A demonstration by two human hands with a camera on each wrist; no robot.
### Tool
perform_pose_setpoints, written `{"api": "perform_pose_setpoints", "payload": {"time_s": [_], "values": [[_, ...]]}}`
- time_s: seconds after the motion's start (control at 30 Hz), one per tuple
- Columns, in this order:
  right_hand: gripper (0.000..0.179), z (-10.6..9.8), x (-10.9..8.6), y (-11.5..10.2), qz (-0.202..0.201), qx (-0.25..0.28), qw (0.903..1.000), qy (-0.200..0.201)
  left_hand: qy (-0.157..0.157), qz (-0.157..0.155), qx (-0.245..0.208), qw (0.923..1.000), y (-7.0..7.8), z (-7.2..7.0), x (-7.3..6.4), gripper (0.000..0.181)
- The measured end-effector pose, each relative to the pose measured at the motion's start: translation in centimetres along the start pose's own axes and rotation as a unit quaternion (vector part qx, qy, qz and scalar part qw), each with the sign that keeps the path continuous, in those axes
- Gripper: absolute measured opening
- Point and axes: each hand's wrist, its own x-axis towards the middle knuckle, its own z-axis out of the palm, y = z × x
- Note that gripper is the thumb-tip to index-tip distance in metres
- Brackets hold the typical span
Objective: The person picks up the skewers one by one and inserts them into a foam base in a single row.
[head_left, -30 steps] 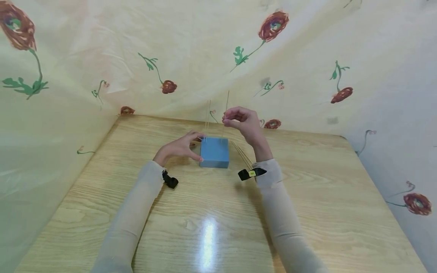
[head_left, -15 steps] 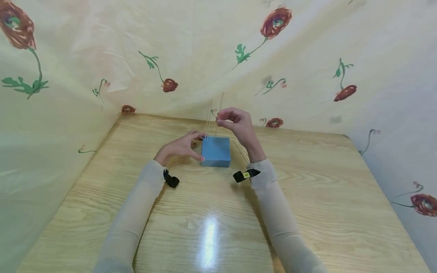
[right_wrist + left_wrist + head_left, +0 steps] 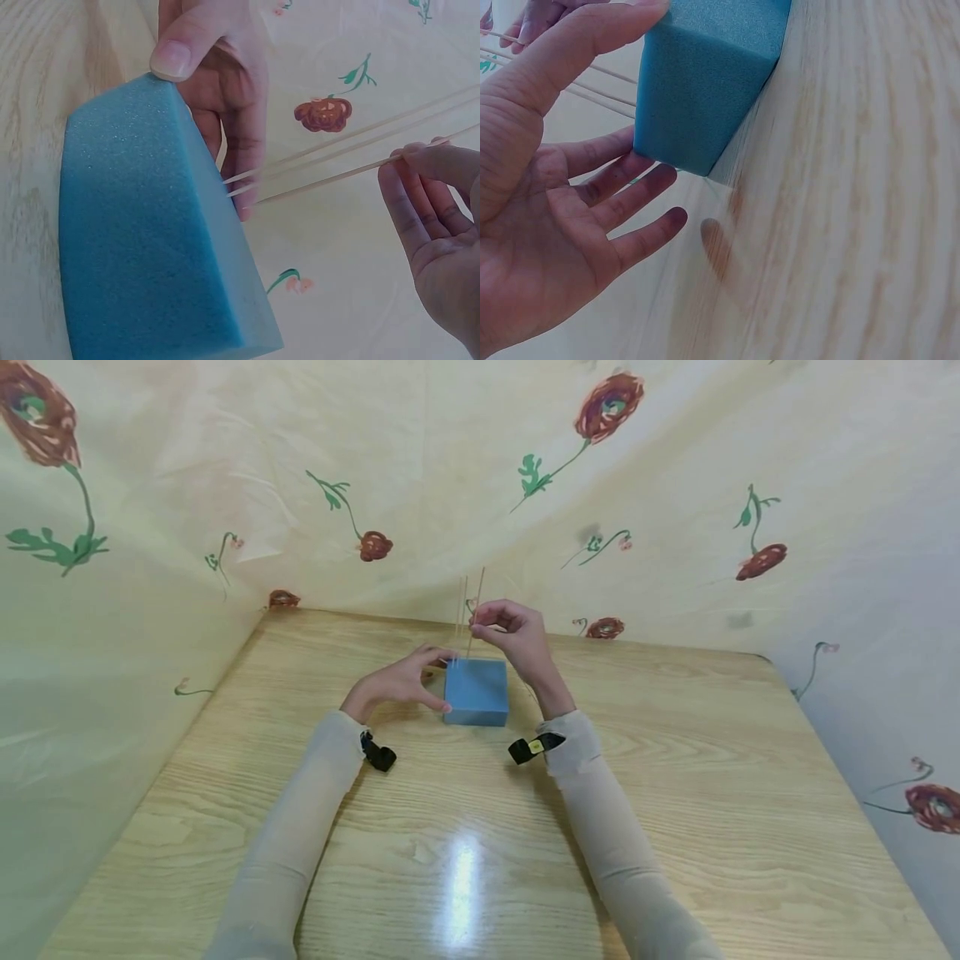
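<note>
While the upper frame is filled by a flowered sheet (image 3: 435, 468), a wooden table (image 3: 690, 810) is spread below. Things are gripped by the left hand (image 3: 393, 683) and right hand (image 3: 519, 633): a blue block (image 3: 477, 687), mid-frame, by the first; a tilted stick (image 3: 330, 179), pinched above it, by the second (tip contact cannot be told), beside two upright sticks (image 3: 300, 154) planted in the block.

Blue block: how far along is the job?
Done, by the looks of it: two sticks stand in the blue block with no hand holding them.
In hand: the right hand pinches a third stick at the block's back edge; the left hand holds the block. Can't tell whether the tip is in.
Left: probably seating that stick and letting go.
</note>
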Motion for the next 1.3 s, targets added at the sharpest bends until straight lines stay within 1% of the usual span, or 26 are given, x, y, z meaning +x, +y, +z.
{"api": "perform_pose_setpoints", "payload": {"time_s": [0.3,0.93,1.3], "values": [[0.023,0.36,0.09,0.22,-0.011,0.006,0.9999,-0.004,-0.001,-0.001,-0.004,1.0,0.08,-0.05,0.08,0.092],[0.017,0.57,-0.13,0.24,-0.005,0.0,1.0,-0.006,0.0,0.002,-0.001,1.0,-0.13,-0.07,0.23,0.092],[0.021,0.64,-0.16,0.27,0.004,-0.009,0.9999,-0.008,-0.001,0.003,0.004,1.0,-0.18,-0.03,0.17,0.091]]}}
